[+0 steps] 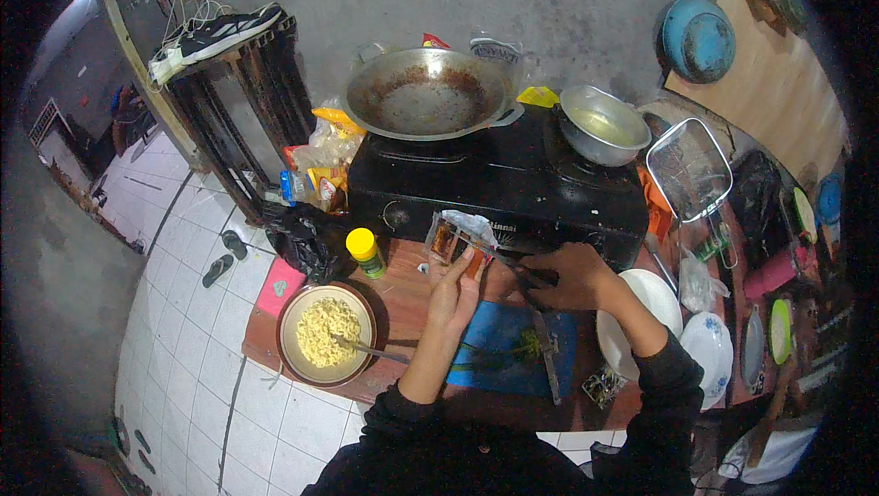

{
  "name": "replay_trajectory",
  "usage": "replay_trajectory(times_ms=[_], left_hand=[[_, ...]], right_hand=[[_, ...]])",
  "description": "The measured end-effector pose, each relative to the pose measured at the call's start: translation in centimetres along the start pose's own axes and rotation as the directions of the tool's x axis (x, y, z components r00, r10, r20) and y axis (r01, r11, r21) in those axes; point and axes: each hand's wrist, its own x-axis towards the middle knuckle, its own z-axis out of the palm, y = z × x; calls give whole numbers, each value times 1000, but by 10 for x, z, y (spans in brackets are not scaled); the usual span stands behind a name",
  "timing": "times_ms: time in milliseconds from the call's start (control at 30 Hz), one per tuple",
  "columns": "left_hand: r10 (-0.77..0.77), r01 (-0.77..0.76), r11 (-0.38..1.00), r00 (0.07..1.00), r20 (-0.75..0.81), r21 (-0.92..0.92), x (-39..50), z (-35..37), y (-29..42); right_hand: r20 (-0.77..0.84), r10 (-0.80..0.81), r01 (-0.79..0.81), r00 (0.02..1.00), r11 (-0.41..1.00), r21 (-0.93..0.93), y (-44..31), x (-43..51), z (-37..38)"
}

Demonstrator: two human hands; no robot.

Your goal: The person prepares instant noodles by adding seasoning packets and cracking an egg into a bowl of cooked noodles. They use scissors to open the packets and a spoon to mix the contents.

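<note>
Seasoning sachets (pixel 457 238), part clear and part silvery, are held up in my left hand (pixel 459 290) in front of the stove. My right hand (pixel 573 277) grips dark-handled scissors (pixel 508 259), whose blades reach across the sachets. Beneath my hands, a knife (pixel 547 358) rests on a blue cutting board (pixel 508 352) with chopped greens (pixel 527 345). To the left, a bowl of noodles (pixel 328 332) has a utensil (pixel 374 350) leaning in it. A yellow-capped jar (pixel 365 252) stands behind the bowl.
A wok (pixel 426 94) and a metal pot with liquid (pixel 604 126) sit on the black gas stove (pixel 494 187). White plates (pixel 642 317), a wire strainer (pixel 690 170) and a small packet (pixel 604 386) lie to the right. A black plastic bag (pixel 302 242) is at the left.
</note>
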Motion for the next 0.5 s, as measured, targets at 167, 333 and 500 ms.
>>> replay_trajectory(times_ms=[167,333,500], left_hand=[[-7,7,1000,1000,25,-19,-1,-2,-1],[-32,32,998,999,0,-57,-2,-1,0],[-13,18,999,995,104,-44,-2,0,4]], right_hand=[[46,-8,10,999,1000,-29,1,0,-3],[-22,-53,53,998,999,-2,2,0,1],[-12,-84,84,996,996,14,1,1,1]])
